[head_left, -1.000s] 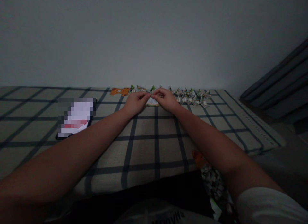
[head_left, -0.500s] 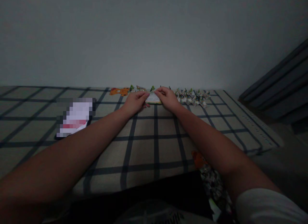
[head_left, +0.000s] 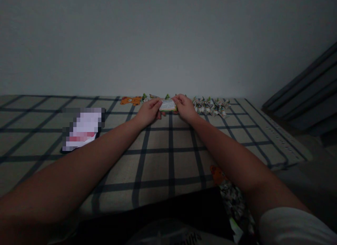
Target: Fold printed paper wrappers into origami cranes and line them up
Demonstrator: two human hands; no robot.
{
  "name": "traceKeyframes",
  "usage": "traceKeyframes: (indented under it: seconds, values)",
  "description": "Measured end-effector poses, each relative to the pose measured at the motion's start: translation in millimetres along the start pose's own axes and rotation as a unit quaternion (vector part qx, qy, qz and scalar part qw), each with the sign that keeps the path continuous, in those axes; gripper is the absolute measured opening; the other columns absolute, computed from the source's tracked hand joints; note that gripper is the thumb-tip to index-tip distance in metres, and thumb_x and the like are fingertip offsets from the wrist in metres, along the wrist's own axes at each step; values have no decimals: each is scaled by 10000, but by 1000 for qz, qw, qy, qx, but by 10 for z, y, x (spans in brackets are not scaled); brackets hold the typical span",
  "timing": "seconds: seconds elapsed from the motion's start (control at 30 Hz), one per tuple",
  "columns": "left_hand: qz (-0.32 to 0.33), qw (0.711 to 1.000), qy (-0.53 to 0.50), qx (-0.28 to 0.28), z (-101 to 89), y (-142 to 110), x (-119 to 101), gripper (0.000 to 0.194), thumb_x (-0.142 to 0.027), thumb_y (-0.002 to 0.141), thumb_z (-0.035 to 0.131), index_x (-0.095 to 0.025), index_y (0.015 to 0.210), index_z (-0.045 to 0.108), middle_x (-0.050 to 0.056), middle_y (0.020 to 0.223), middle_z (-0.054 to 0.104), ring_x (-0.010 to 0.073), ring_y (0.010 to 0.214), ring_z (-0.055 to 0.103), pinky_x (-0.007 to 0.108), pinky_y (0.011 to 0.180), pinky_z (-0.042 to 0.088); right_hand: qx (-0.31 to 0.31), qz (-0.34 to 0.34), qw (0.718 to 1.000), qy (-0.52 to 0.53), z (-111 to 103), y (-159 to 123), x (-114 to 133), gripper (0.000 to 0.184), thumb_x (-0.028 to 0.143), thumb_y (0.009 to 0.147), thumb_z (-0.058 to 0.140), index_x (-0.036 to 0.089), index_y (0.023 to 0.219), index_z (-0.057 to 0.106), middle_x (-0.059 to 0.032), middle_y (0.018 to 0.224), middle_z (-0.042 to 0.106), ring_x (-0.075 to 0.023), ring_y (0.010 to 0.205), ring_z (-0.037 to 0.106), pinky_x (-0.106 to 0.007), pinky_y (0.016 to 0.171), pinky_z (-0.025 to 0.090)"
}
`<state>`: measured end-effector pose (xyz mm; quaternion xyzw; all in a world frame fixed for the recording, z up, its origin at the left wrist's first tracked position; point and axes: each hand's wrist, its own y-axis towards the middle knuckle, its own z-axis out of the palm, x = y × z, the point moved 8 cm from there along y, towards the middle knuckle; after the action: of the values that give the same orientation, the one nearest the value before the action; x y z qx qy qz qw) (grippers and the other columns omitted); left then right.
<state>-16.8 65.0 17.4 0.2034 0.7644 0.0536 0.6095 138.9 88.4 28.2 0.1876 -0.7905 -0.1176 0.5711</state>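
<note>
Both arms reach far across a checked bedsheet (head_left: 158,157) toward the wall. My left hand (head_left: 149,112) and my right hand (head_left: 185,108) pinch the two ends of a small printed paper piece (head_left: 167,105), held between them just above the sheet. Fingers of both hands are closed on it. Behind and right of my right hand lies a row of several folded paper shapes (head_left: 210,106). More small folded pieces (head_left: 150,97) sit behind my left hand.
An orange bear-shaped cutout (head_left: 130,100) lies by the wall, left of the hands. A blurred rectangular object (head_left: 83,129) rests on the sheet at left. A pile of printed paper (head_left: 233,199) sits under my right forearm. A striped cushion (head_left: 305,94) leans at right.
The hands have drawn slightly apart along the paper piece, now showing its full width between them. It is lifted and turned a little toward me.
</note>
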Motion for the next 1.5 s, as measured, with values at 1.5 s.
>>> traceKeyframes:
  seconds: [1.5]
  values:
    - [28,996,68,-40,-74,-14,-4,435,-473,941,517,-160,1140,744,69,936,741,146,710,635,218,556,490,15,-82,993,-89,-17,18,131,257,406,975,506,198,886,627,-39,848,663,-177,825,612,-308,787,509]
